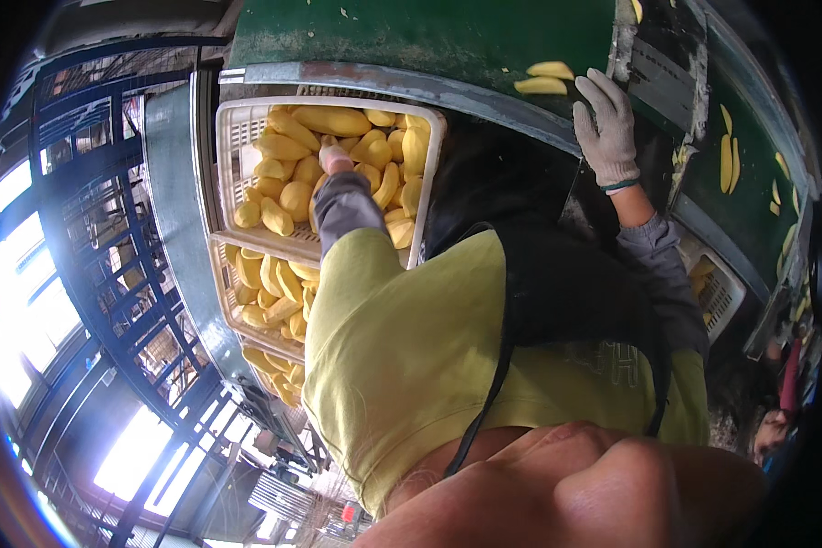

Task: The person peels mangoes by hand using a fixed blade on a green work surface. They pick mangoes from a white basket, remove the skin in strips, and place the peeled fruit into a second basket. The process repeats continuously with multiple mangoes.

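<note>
My left hand [333, 156] reaches down into a white plastic crate [433, 168] heaped with peeled yellow mangoes [294, 198]. Its fingers are among the fruit and mostly hidden, so whether they grip a mango cannot be seen. My right hand [604, 127], in a white knitted glove, rests palm down by the metal edge [452, 89] of a green conveyor belt [411, 34]. The thumb stands apart from the fingers, and nothing is held. Just left of these fingertips, two yellow mango slices [544, 85] lie on the belt.
Behind the first crate, along my left side, stand a second crate of mangoes [274, 288] and more mangoes [274, 370]. Another green belt [753, 157] with several slices runs at the right. Below it sits a white crate [726, 291]. A blue metal frame [109, 178] rises at the far left.
</note>
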Motion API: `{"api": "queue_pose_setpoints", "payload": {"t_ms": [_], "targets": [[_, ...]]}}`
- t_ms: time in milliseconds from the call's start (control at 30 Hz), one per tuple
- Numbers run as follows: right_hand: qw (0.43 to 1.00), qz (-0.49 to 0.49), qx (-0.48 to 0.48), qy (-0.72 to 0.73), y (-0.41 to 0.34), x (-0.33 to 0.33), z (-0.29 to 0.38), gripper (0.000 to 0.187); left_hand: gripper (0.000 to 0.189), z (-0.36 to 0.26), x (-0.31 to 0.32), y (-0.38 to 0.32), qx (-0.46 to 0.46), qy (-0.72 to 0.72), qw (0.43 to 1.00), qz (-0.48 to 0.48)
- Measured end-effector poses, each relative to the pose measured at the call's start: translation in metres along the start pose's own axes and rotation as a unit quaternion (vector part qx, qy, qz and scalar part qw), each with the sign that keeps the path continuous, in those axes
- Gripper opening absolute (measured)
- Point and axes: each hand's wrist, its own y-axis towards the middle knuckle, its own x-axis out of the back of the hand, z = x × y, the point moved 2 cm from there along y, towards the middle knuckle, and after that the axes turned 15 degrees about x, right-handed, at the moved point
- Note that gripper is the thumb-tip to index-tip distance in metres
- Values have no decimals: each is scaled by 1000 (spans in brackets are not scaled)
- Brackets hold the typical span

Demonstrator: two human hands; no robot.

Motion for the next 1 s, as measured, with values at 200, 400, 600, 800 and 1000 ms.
{"api": "queue_pose_setpoints", "payload": {"t_ms": [200,400,600,800,1000], "targets": [[988,36,-137,60,-36,28,29,35,44,23,66,-175,-224,-188,937,192],[757,-44,-305,577,-21,12,73,56,53,88,8,-391,-385,72,807,442],[972,-71,-218,-60,-60,66,14,56,39,86,-29,-414,-498,166,656,542],[960,18,-221,-172,-84,86,-35,45,39,24,-19,-313,-358,-70,823,435],[942,63,-93,-315,-7,67,-110,31,44,-8,30,-156,-313,35,932,178]]}}
